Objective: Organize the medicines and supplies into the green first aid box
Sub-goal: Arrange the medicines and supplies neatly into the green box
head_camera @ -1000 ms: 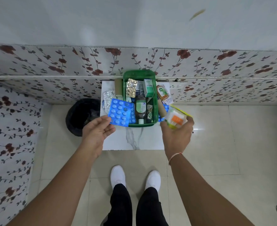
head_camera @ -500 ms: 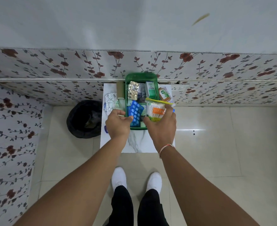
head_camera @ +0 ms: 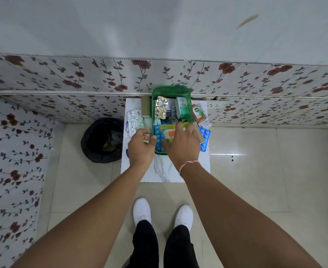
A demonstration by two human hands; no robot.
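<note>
The green first aid box (head_camera: 171,91) stands on a small white marble table (head_camera: 165,171) against the wall. Inside it are a gold blister strip (head_camera: 161,108), a green-and-white carton (head_camera: 182,108) and a blue blister pack (head_camera: 158,139). My left hand (head_camera: 141,148) is at the box's left wall, its thumb pinching the edge of that blue pack. My right hand (head_camera: 182,147) reaches into the box's near half and grips a clear bag with a yellow zip and orange label (head_camera: 169,130), which lies over the blue pack.
On the table to the right of the box lie a brown antiseptic bottle (head_camera: 198,113) and a second blue blister pack (head_camera: 204,139). To the left lie silver foil strips (head_camera: 134,120) and a cardboard roll (head_camera: 145,106). A black bin (head_camera: 102,140) stands on the floor on the left.
Both hands moved forward from above the table into the box. The blue blister pack and the clear bag went from held in the air to low inside the box's near half.
</note>
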